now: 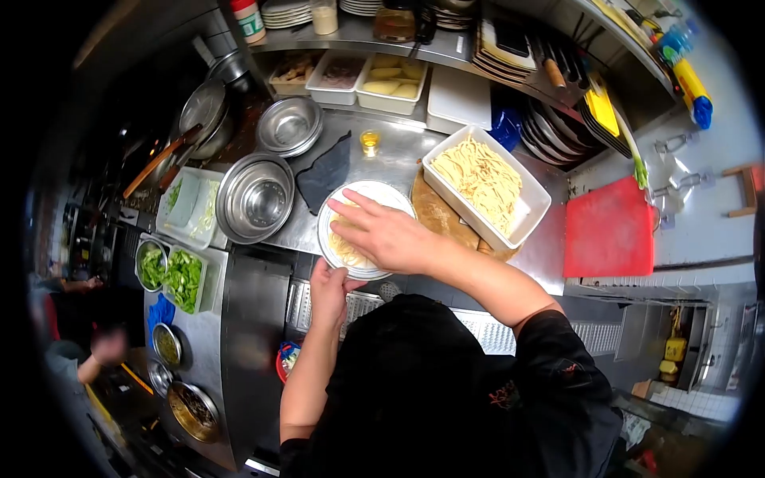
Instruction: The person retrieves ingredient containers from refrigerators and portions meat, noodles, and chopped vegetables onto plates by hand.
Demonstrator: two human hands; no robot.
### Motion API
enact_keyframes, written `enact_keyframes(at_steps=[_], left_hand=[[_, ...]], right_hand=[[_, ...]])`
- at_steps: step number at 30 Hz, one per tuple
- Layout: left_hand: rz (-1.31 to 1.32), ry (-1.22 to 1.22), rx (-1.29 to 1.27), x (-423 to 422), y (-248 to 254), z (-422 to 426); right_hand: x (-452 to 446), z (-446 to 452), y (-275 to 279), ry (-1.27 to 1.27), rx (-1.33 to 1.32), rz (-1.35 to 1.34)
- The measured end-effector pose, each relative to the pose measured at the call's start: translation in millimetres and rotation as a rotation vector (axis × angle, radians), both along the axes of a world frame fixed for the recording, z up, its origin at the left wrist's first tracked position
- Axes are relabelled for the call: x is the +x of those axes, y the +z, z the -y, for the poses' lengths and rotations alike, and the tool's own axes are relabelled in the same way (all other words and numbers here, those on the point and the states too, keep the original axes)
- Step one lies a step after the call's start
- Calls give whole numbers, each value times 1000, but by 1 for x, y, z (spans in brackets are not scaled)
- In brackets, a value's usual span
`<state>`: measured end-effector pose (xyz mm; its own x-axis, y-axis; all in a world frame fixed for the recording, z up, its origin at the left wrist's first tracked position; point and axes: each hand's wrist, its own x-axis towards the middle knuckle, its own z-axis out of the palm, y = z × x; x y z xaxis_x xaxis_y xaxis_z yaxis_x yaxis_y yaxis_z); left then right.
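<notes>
At the counter's front edge, a white plate point(381, 191) carries pale strips that look like noodles point(347, 253). My left hand point(328, 288) grips its near rim, the thumb along the edge. Stretched out flat, my right hand point(384, 237) lies over the strips with its fingers pointing left and hides part of them. A white rectangular tub point(532, 209) of similar pale strips point(480, 182) stands to the right, partly on a round wooden board point(434, 203).
Steel bowls point(255, 197) and a dark cloth point(325, 171) lie left of the plate. Beyond it stands a small cup of yellow liquid point(370, 143). A red board point(610, 231) is at right; tubs of greens point(185, 280) are at left. Another person's blurred hand point(108, 347) shows far left.
</notes>
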<state>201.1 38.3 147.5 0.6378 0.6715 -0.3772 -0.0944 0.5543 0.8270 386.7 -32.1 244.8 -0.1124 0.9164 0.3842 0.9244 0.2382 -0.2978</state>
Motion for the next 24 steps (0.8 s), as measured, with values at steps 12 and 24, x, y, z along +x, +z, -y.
enact_keyframes(at_steps=[12, 24], left_hand=[[-12, -89, 4, 36, 6, 2], [19, -56, -1, 33, 1, -3]], right_hand=[[191, 120, -51, -1134, -660, -110], [221, 140, -82, -1008, -400, -175]])
